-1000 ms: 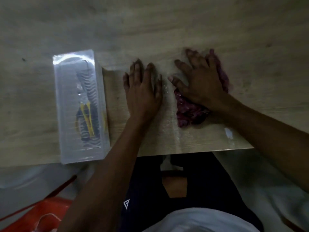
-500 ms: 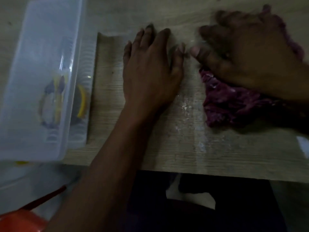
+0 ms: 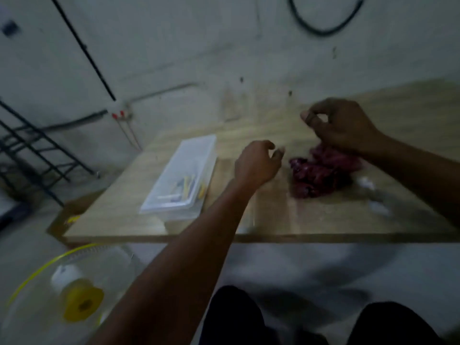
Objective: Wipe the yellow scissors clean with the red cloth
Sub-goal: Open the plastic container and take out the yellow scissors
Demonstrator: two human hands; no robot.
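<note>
Scissors [image 3: 188, 186] sitting inside the clear plastic box [image 3: 183, 174], just off to the outer side of the left hand [image 3: 256, 164]. Only yellow bits visible through the lid, pretty blurry, so can't tell exactly how the blades point. Long axis probably follows the box, running away from the body and slanting toward the left hand's fingertips. Box looks lidded, so likely needs opening first.

Left hand hovering above the table [image 3: 273, 217], fingers loosely curled, holding nothing, sitting between box and red cloth [image 3: 321, 174]. Clearly the nearer hand for the box, a short sideways reach outward.

Right hand [image 3: 341, 124] raised just past the cloth, thumb and fingertips drawn together like a pinch. Can't tell if anything's actually between them, too smeared. Cloth bunched up right below that wrist, so an easy grab for the right.

Wiping not started yet, by the look of it.
</note>
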